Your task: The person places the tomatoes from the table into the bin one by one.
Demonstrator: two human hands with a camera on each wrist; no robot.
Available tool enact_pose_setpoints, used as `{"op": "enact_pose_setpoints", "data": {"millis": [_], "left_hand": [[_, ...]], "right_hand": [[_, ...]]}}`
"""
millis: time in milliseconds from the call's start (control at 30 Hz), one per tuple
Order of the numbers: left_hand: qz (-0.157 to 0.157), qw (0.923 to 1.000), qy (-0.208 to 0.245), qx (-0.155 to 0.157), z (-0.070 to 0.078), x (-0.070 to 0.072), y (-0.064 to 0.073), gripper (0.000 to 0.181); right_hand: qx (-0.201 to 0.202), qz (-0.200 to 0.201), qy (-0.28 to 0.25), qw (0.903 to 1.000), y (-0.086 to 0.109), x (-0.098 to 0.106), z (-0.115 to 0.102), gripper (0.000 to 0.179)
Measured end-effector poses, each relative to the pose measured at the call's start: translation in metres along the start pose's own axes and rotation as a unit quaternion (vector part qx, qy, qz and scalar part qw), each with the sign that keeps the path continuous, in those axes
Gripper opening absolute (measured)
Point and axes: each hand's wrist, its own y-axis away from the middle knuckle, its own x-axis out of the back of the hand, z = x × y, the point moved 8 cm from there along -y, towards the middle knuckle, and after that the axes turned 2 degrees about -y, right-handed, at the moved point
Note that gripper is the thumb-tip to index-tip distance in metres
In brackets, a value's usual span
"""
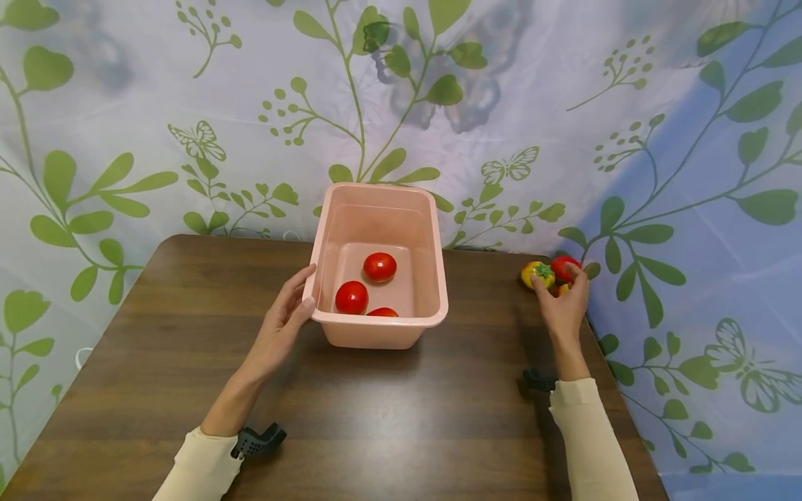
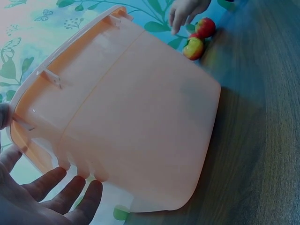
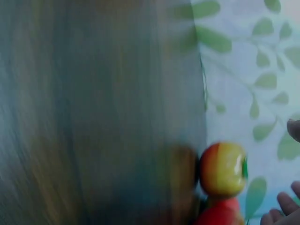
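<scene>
My left hand [image 1: 280, 328] holds the left rim of a pink plastic bin [image 1: 370, 338]; in the left wrist view its fingers [image 2: 70, 193] lie against the outer wall. Two red tomatoes [image 1: 379, 267] sit inside the bin, and a third red piece [image 1: 383, 312] is partly hidden by the front rim. Over at the table's far right corner, my right hand [image 1: 564, 313] hovers with thumb and fingers apart. Beneath and beside it are a round yellow-and-red pepper-like piece [image 3: 224, 169] with a green top, a red piece [image 1: 566, 266] and another, mostly covered by the hand.
A dark wooden table [image 1: 388, 417] carries everything. Behind it and along its right side hangs a cloth [image 1: 238, 139] printed with green leaves and butterflies. The bin stands near the back edge. Each wrist wears a black band [image 1: 260, 440].
</scene>
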Motion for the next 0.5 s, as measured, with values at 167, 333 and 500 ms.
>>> {"op": "enact_pose_setpoints", "data": {"millis": [167,333,500], "left_hand": [[0.001,1.0,0.002,-0.005,0.001,0.001,0.0,0.058],[-0.003,1.0,0.002,-0.006,0.001,0.0,0.001,0.059],[-0.001,1.0,-0.003,-0.005,0.002,-0.001,0.002,0.059]], "right_hand": [[-0.051,0.009,0.052,0.9973,-0.013,0.016,0.027,0.086],[-0.106,0.017,0.099,0.9893,-0.013,0.026,0.055,0.089],[-0.112,0.022,0.108,0.9876,-0.013,0.027,0.069,0.085]]}}
